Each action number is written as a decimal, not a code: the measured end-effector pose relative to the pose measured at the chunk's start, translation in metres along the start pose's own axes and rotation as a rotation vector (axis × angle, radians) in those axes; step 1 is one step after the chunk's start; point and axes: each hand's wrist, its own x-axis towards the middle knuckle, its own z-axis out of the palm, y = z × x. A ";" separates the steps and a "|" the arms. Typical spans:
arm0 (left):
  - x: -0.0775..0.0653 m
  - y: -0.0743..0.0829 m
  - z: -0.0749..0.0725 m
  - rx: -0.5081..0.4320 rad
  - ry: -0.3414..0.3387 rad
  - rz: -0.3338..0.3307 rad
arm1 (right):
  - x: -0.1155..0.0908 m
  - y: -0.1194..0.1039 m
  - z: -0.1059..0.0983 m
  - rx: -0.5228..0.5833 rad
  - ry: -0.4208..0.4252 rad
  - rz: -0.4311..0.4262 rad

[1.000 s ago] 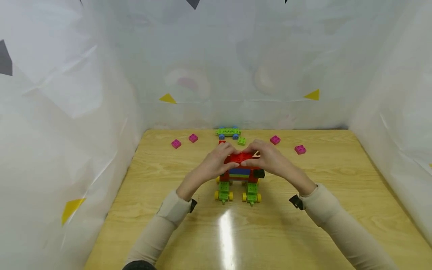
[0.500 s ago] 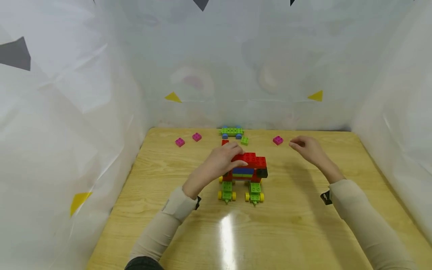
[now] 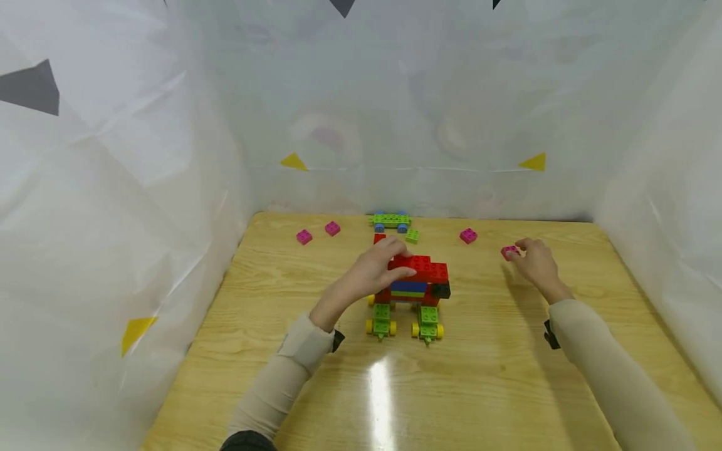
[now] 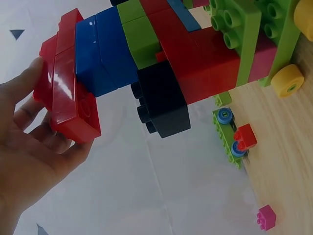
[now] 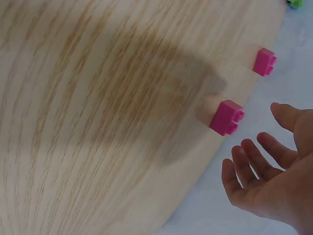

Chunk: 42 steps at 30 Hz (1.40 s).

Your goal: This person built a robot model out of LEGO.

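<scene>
A built brick model (image 3: 410, 291) on yellow wheels stands mid-table, red on top with blue, green and black bricks below. My left hand (image 3: 375, 266) holds its red top, thumb on the near side; in the left wrist view the fingers curl round the red bricks (image 4: 68, 83). At the right, my right hand (image 3: 536, 266) hovers by a pink brick (image 3: 509, 252), overlapping it in the head view. The right wrist view has the fingers spread and bent, apart from that pink brick (image 5: 227, 118), with nothing between them.
Another pink brick (image 3: 468, 236) lies at the back right, and two pink bricks (image 3: 304, 237) at the back left. A green wheeled base (image 3: 390, 220) with blue wheels, a small green brick (image 3: 413, 236) and a red brick (image 3: 380, 238) are behind the model. White sheeting (image 3: 406, 125) surrounds the table.
My right hand has left the model's red top and moved right, then down to the far-right pink brick. My left hand has stayed on the model.
</scene>
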 end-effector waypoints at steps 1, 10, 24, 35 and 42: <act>0.000 0.000 0.000 -0.011 0.003 0.004 | 0.001 0.002 0.001 -0.012 -0.014 0.016; 0.003 -0.001 0.003 -0.061 -0.004 0.045 | 0.008 0.011 0.015 -0.060 -0.033 0.081; 0.003 0.000 0.003 -0.077 -0.039 0.049 | -0.006 -0.005 0.024 -0.017 0.020 0.003; 0.001 0.002 0.000 -0.061 -0.044 0.030 | -0.043 -0.116 -0.019 0.112 0.148 -0.501; 0.001 0.004 0.000 -0.048 -0.035 0.029 | -0.071 -0.154 -0.042 0.092 0.181 -0.747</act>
